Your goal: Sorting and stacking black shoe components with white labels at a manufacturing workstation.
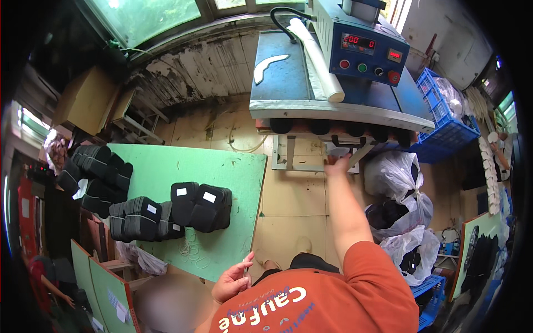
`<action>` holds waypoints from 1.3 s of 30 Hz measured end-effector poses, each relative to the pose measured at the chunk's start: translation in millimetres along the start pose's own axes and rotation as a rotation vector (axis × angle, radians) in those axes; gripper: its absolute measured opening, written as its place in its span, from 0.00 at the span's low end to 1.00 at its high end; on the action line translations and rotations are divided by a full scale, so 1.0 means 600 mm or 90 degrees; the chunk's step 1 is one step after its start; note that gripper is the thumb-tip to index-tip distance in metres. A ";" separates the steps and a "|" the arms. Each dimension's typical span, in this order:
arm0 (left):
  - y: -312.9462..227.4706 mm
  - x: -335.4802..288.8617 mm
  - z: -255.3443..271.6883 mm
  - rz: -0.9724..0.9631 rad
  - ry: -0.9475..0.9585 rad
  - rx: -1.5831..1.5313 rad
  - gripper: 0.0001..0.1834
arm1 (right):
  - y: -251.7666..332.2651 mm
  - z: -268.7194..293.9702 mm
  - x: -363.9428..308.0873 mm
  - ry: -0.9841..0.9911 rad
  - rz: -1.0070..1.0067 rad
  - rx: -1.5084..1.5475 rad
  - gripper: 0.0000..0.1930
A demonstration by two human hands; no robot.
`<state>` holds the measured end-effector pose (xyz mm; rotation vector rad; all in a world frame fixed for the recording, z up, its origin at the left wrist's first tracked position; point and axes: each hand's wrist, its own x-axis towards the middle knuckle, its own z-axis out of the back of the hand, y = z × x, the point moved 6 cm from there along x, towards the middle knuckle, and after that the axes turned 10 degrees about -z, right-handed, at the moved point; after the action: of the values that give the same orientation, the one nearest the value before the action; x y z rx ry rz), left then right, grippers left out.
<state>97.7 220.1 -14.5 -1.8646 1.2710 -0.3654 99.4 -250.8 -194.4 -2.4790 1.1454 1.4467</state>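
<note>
My right arm stretches forward, and my right hand [336, 165] is just below the black handle [348, 144] at the front of a blue heat press [277, 61]. Its fingers are partly hidden, so whether it grips the handle does not show. Under the press's pale front edge, dark rounded pieces [317, 126] lie in a row. Close to my body, my left hand [233, 282] is closed, with one finger raised. Between its fingers is a small thin grey thing [246, 272] too small to name.
Bundled stacks of black pads [202, 208] stand on a green table [239, 166] to the left. A white roll [316, 61] and a curved white piece [269, 67] lie on the press. Plastic bags [395, 176] and a blue crate [444, 119] are at right. Other people are at the edges.
</note>
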 end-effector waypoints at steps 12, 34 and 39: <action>0.037 0.230 -0.143 0.043 0.213 0.397 0.30 | 0.090 0.038 -0.011 0.232 -0.022 0.169 0.23; 0.102 0.647 -0.317 -0.258 0.253 1.147 0.25 | 0.070 0.370 -0.391 -0.043 0.063 -0.001 0.28; 0.171 0.554 -0.354 0.006 0.418 1.058 0.28 | 0.063 0.421 -0.401 -0.056 0.126 0.030 0.29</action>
<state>46.2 -184.2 -30.1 -0.2736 0.7560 -1.5170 -177.7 -42.8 -139.4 -2.3008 1.4236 1.5378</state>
